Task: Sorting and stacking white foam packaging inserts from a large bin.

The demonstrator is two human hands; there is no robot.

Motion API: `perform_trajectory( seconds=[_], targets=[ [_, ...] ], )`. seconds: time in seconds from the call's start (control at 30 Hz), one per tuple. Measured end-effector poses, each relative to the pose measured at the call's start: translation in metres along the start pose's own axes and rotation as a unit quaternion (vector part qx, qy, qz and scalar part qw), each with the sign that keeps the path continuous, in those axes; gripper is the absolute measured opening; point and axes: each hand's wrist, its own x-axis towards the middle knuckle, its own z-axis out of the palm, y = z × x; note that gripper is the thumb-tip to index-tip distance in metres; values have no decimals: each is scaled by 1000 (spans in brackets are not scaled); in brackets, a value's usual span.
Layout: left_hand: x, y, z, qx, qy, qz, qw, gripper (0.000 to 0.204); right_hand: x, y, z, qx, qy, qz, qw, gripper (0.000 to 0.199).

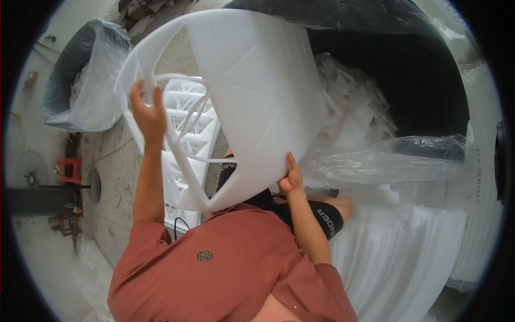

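A large white foam sheet (257,80) with cut-out openings and thin curved strips on its left side is raised in front of me. My left hand (148,115) is at its left border, thumb and curled fingers on either side of a narrow strip; the fingers are slightly blurred. At the lower right edge, my right hand (291,178) grips the sheet, its thumb on the near face and its other fingers partly hidden. Behind the openings, a white foam piece with rows of cut-out slots (188,129) lies low down, partly covered by the raised sheet.
To the right opens a big dark bin lined with clear plastic (386,158), with white foam scraps (357,96) inside. Stacked white sheets (397,241) stand at my lower right. Another plastic-lined bin (67,80), a red stool (70,169) and a fan (33,174) are at left.
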Motion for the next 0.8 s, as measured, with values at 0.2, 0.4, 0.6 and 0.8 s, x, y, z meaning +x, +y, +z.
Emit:
perform_trajectory(
  seconds=[0.2,0.4,0.6,0.8],
  targets=[
    [-100,102,-24,-183,-322,-188,910,79,-40,5,8,36,-1,42,998,58],
    [-123,119,-48,-88,-145,140,976,94,-70,0,14,-59,-1,-77,995,52],
    [-123,98,-22,-483,-506,-402,591,83,-81,-21,2,-49,-147,-99,983,57],
    [-119,102,5,-566,-521,-461,443,67,-80,-26,0,-103,-158,-136,973,65]
  ],
)
